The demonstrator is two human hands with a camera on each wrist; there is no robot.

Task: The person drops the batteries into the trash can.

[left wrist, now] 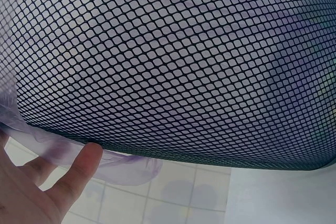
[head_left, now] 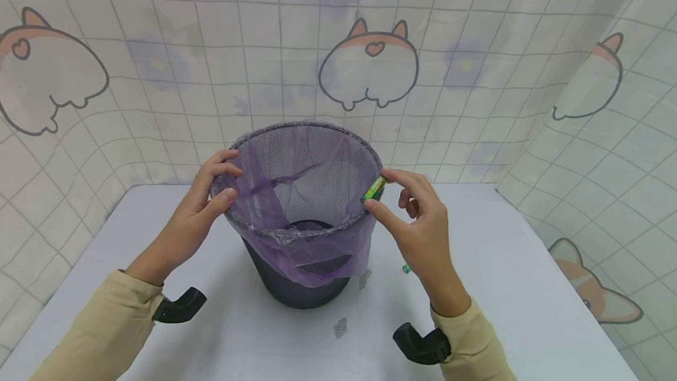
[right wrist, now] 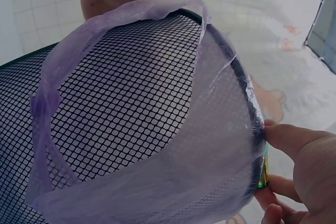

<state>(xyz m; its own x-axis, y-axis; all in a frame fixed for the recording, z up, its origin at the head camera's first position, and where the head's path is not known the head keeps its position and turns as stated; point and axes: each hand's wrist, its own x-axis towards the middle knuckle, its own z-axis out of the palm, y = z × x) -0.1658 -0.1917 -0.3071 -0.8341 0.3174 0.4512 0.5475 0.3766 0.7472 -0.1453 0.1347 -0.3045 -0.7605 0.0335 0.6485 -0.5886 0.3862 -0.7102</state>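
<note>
A black mesh wastebasket (head_left: pixel 296 296) stands upright, lined with a thin purple plastic bag (head_left: pixel 317 251) folded over its rim. My left hand (head_left: pixel 198 201) holds the basket's left rim, thumb over the edge; in the left wrist view one finger (left wrist: pixel 79 171) lies against the outer mesh. At the right rim, my right hand (head_left: pixel 423 216) pinches a green and yellow battery (head_left: pixel 374 188) between thumb and forefinger. The right wrist view shows this battery (right wrist: pixel 264 174) partly hidden behind the bag-covered rim. A second green battery (head_left: pixel 406 268) lies on the table, mostly covered by my right forearm.
The white table (head_left: pixel 492 287) carries the basket. Two small grey patches (head_left: pixel 341 327) mark its surface in front of and beside the basket. A tile-patterned curtain (head_left: pixel 264 63) with cartoon animals encloses the back and sides.
</note>
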